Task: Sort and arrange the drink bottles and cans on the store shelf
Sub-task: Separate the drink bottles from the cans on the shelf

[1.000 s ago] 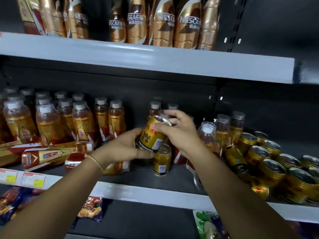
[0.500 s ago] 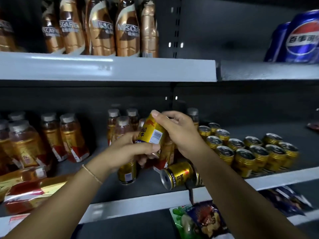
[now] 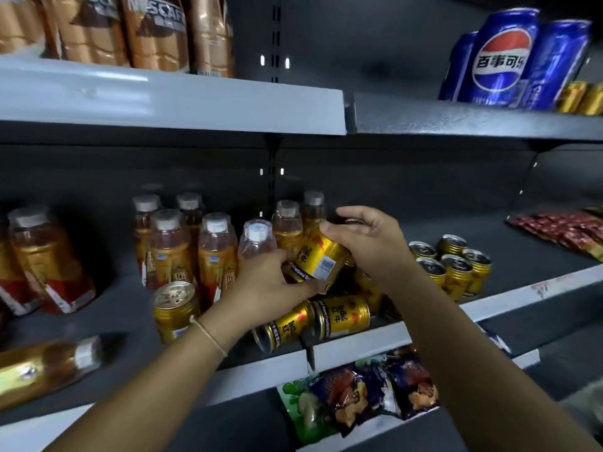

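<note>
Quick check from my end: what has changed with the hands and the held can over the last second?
The gold drink can has tipped further over, its top now leaning right under the right hand. The left hand keeps its grip on the can's lower end. The gold cans lying on the grey shelf and the standing amber bottles look unchanged.

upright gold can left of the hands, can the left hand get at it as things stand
Probably not yet: the upright gold can stands unobstructed beside the left wrist, but the left hand is holding the tilted gold can.
</note>
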### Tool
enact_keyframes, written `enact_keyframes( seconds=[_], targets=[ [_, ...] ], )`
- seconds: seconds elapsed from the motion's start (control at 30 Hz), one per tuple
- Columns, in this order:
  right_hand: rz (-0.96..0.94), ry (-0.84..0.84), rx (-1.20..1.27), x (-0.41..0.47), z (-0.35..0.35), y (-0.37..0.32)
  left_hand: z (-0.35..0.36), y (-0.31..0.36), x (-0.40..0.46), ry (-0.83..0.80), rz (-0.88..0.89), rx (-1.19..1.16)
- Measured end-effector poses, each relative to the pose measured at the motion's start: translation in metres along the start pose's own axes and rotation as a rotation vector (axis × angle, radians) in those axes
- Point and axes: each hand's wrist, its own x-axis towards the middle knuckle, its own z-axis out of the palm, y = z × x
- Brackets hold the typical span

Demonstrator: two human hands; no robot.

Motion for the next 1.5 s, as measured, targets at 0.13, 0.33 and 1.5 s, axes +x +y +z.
enact_keyframes(
  seconds=[0.13,0.33,1.5],
  targets=[
    [-0.047,-0.023,-0.071,0.025,-0.003,0.019,0.017,-0.003,0.006,-0.001,0.004,0.435],
    [-0.056,-0.162,-0.154,0.057,0.006,0.051,0.041,-0.018,0.007,0.070,-0.051,0.698],
    [-0.135,-0.397,-0.447,0.063,0.025,0.089,0.030,-0.034,-0.012,0.072,-0.048,0.533]
  ],
)
